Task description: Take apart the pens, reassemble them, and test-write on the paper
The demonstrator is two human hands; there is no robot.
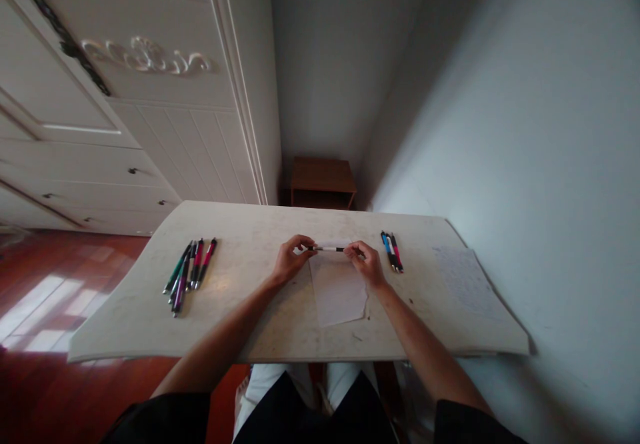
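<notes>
A white and black pen (327, 249) is held level between my two hands over the upper part of a paper sheet (340, 294). My left hand (293, 256) pinches its left end with thumb and fingers. At the other end, the fingers of my right hand (367, 261) close on the black part. The fingertips hide both ends of the pen. Just right of my right hand lies a small group of pens (391, 252), blue, white and pink with black parts.
Several pens (187, 272) in green, purple, red and black lie in a loose pile on the left of the white table (240, 231). A written sheet (467, 281) lies at the right by the wall. Beyond the table stands a brown wooden stand (323, 174), with a white cabinet (195, 151) to its left.
</notes>
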